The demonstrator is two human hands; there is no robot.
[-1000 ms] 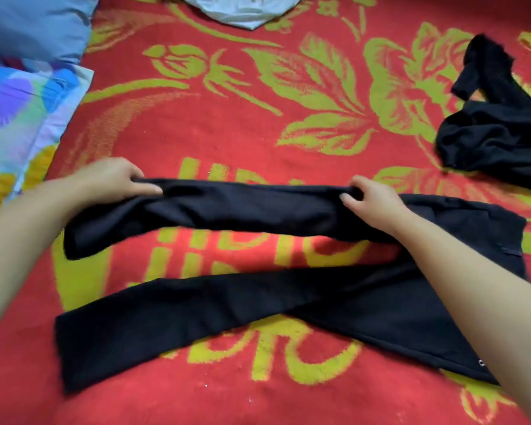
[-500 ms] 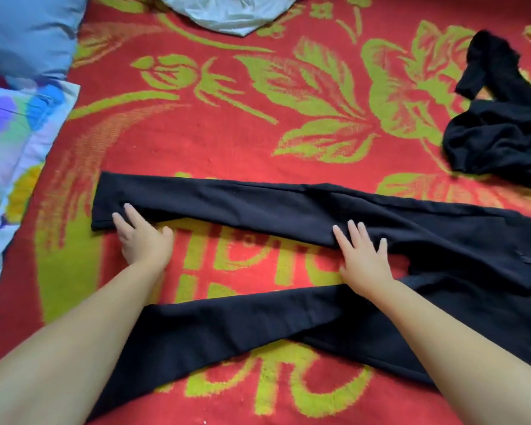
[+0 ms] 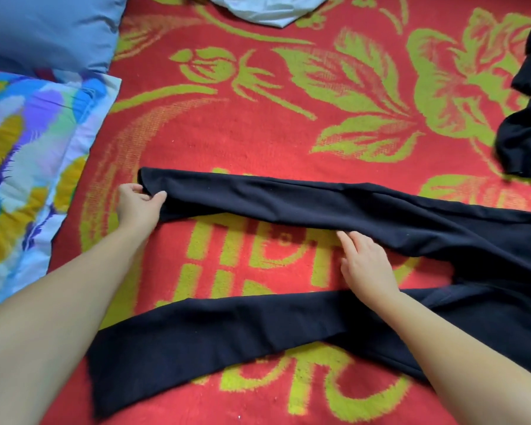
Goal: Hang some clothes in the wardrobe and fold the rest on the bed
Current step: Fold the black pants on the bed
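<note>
Bed: red blanket (image 3: pixel 258 142) with yellow-green flowers and letters covers it; a blue pillow (image 3: pixel 46 29) and a many-coloured pillow (image 3: pixel 28 154) lie at the left edge.
Trousers: black trousers (image 3: pixel 319 207) lie spread on the blanket, waist toward the right, legs stretching left and splayed apart, far leg above near leg.
Left hand: left hand (image 3: pixel 138 204) pinches the hem end of the far leg between thumb and fingers.
Right hand: right hand (image 3: pixel 365 262) lies with straight fingers at the lower edge of the far leg near the crotch, touching the cloth, gripping nothing.
Other clothes: a crumpled black garment (image 3: pixel 524 148) sits at the right edge; a pale cloth (image 3: pixel 264 10) lies at the top edge, kind unclear.
Done: trousers laid out; no folded pile and no wardrobe in view.
Left: likely bring one leg onto the other, fold the trousers up, then deal with the remaining pieces.
</note>
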